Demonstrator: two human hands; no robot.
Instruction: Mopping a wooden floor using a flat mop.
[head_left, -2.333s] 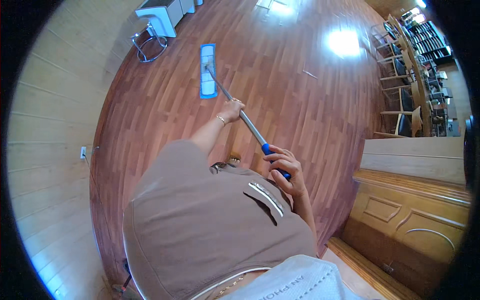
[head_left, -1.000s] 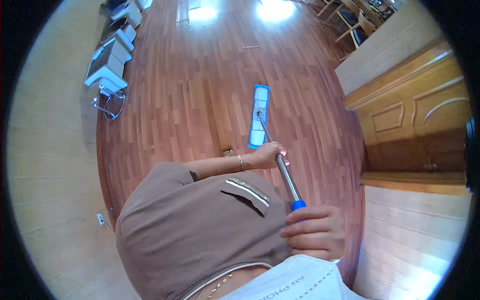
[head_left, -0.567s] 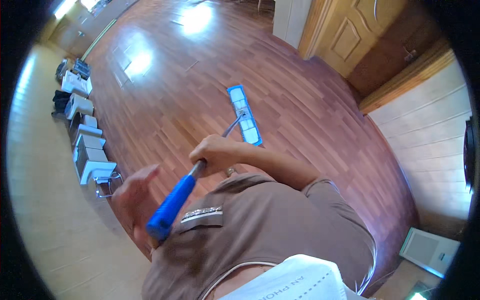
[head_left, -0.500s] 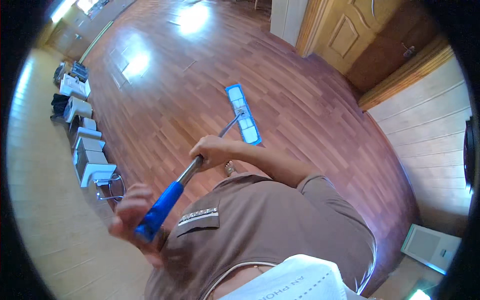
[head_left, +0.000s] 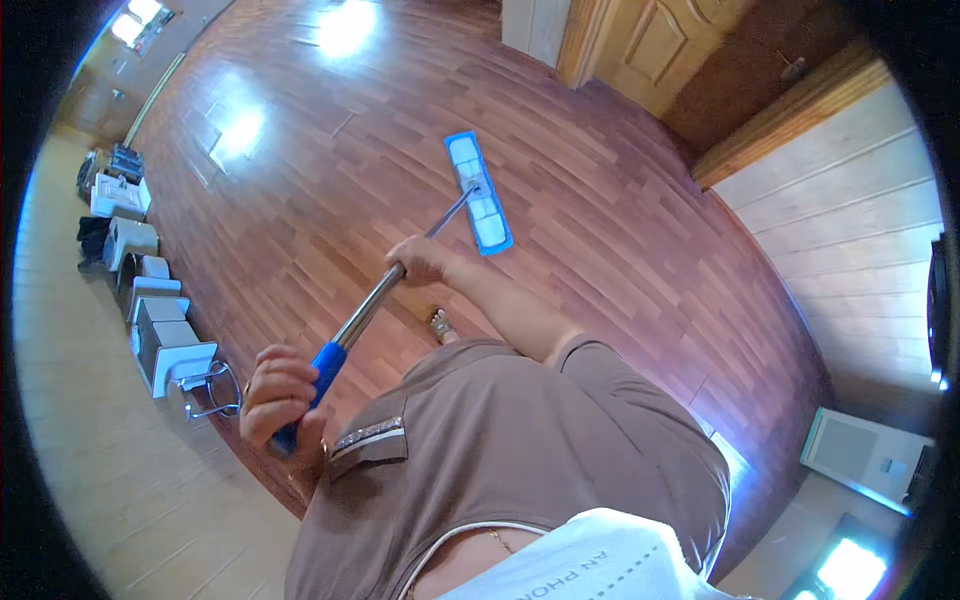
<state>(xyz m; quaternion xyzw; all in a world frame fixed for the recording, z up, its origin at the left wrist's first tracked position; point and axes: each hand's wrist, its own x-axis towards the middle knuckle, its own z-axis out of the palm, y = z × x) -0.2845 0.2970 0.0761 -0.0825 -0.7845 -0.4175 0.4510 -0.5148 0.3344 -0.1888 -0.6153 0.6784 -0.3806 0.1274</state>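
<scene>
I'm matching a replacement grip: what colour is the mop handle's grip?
Blue, on the mop handle's grip in the left hand, as the head view shows.

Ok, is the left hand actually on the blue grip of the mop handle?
Touching. The head view shows the left hand with its fingers wrapped around the blue grip; the right hand holds the metal shaft higher up.
</scene>
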